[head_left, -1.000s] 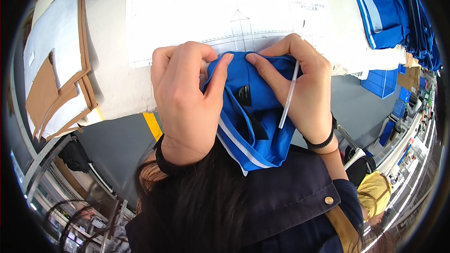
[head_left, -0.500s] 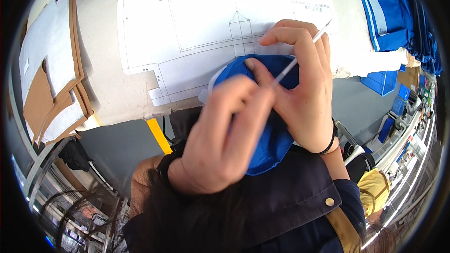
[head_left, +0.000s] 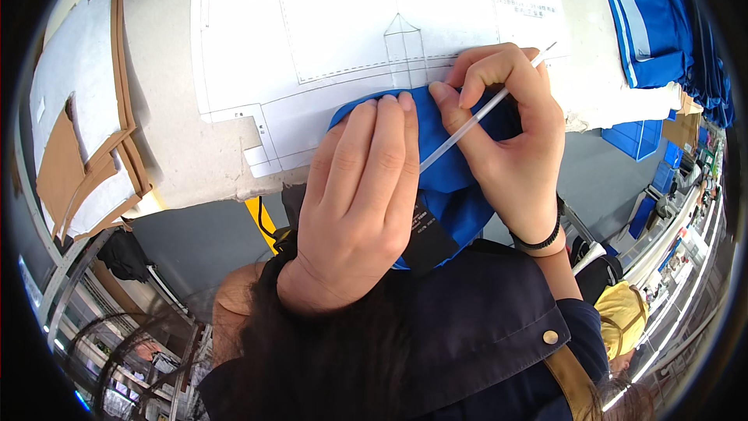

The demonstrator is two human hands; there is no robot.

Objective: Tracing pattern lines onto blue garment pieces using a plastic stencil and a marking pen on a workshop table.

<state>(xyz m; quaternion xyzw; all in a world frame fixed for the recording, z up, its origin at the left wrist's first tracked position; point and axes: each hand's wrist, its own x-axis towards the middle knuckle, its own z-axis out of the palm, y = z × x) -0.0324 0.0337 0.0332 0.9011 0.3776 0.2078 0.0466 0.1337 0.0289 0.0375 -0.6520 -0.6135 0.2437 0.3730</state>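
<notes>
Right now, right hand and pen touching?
Touching. Head view: the pen is held in the right hand, its shaft passing behind a curled finger.

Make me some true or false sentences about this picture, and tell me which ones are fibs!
1. The right hand holds a thin white pen-like stick. True.

2. The left hand is up in the air, touching nothing. False: its fingers are on the blue cloth.

3. The big paper sheet is bright red. False: it is white with dark lines.

4. A dark bracelet is on the right wrist. True.

5. The brown cardboard pieces are on the right. False: they are on the left.
</notes>
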